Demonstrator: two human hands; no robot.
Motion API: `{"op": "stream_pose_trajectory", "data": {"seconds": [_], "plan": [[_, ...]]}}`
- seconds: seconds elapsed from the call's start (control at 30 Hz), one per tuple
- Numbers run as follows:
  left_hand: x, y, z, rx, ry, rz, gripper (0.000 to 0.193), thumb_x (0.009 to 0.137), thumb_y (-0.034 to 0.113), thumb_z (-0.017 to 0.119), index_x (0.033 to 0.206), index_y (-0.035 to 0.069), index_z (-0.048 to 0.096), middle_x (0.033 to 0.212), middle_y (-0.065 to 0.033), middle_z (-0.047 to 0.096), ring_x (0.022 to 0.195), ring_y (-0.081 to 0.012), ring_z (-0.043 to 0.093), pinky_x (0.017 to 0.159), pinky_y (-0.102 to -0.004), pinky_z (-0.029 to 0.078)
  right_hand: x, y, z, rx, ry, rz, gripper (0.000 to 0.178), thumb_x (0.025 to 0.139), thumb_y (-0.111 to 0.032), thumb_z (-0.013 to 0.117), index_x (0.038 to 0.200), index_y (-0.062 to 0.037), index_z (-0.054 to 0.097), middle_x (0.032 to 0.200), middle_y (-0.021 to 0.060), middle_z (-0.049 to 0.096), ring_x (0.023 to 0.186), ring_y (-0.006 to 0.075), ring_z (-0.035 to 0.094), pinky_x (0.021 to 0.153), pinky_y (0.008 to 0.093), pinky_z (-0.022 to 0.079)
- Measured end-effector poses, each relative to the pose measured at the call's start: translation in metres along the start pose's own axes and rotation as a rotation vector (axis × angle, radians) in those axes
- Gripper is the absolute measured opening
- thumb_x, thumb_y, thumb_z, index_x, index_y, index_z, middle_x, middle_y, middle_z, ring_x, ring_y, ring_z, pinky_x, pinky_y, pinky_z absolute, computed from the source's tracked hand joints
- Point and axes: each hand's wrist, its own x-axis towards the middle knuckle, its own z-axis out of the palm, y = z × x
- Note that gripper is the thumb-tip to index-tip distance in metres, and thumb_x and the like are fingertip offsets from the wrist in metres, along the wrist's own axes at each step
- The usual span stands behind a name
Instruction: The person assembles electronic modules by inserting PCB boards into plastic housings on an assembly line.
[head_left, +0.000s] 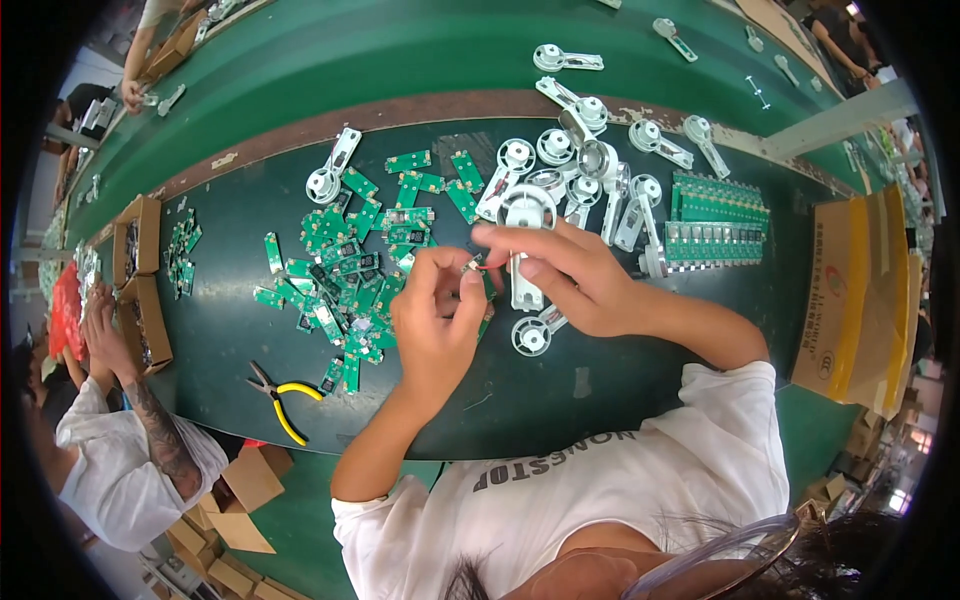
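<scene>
My left hand is closed, thumb and index finger pinching a small green circuit board, mostly hidden by the fingers. A short red wire runs from it toward my right hand. That hand's thumb and fingers are closed around a white fan housing, with its round ring beyond the fingers and its handle pointing toward me; the index finger reaches left over the wire. Left of my left hand lies a loose heap of green circuit boards. Another white fan housing rests just below my right hand.
Several white fan housings crowd the table beyond my right hand. Panels of joined circuit boards lie at right, by a cardboard box. Yellow-handled pliers lie front left. A co-worker's hand is near small boxes.
</scene>
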Motion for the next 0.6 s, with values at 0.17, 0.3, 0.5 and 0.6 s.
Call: {"op": "stream_pose_trajectory", "data": {"seconds": [0.17,0.3,0.5,0.6], "plan": [[0.005,-0.002,-0.017,-0.273,-0.263,-0.234,0.009,0.089,0.002,0.056,0.081,0.001,0.052,0.083,-0.0059,0.06,0.07,-0.0084,0.058,0.066,-0.024,0.051,-0.009,0.03,0.014,0.106,0.162,-0.046,0.047,0.082,0.005,0.061,0.124,-0.0068,0.044,0.114,0.0163,0.059,0.097,0.0236,0.06,0.082,0.0341,0.048],[-0.005,-0.011,-0.008,-0.457,-0.412,-0.358,0.009,0.087,0.0,0.054,0.079,0.003,0.051,0.107,-0.0095,0.057,0.081,-0.0121,0.058,0.075,-0.0359,0.059,-0.005,0.025,0.015,0.001,0.215,-0.148,0.047,0.077,0.007,0.063,0.12,-0.0059,0.051,0.127,0.0155,0.045,0.08,0.0217,0.063,0.06,0.0289,0.052],[-0.006,-0.007,-0.007,-0.518,-0.413,-0.283,0.006,0.088,-0.003,0.056,0.083,0.0,0.054,0.101,-0.0075,0.057,0.083,-0.0088,0.058,0.07,-0.0229,0.05,0.002,0.016,-0.014,-0.089,0.176,-0.193,0.039,0.07,0.002,0.071,0.108,-0.0087,0.065,0.111,0.0115,0.055,0.086,0.0198,0.064,0.072,0.0303,0.054],[-0.005,-0.003,-0.008,-0.401,-0.357,-0.29,0.003,0.088,-0.001,0.059,0.086,-0.002,0.056,0.1,-0.0078,0.061,0.085,-0.0082,0.059,0.067,-0.0211,0.049,0.002,0.01,-0.023,-0.049,0.144,-0.195,0.031,0.069,-0.001,0.074,0.098,-0.0102,0.07,0.105,0.0094,0.057,0.084,0.0189,0.063,0.071,0.0295,0.054]]}}
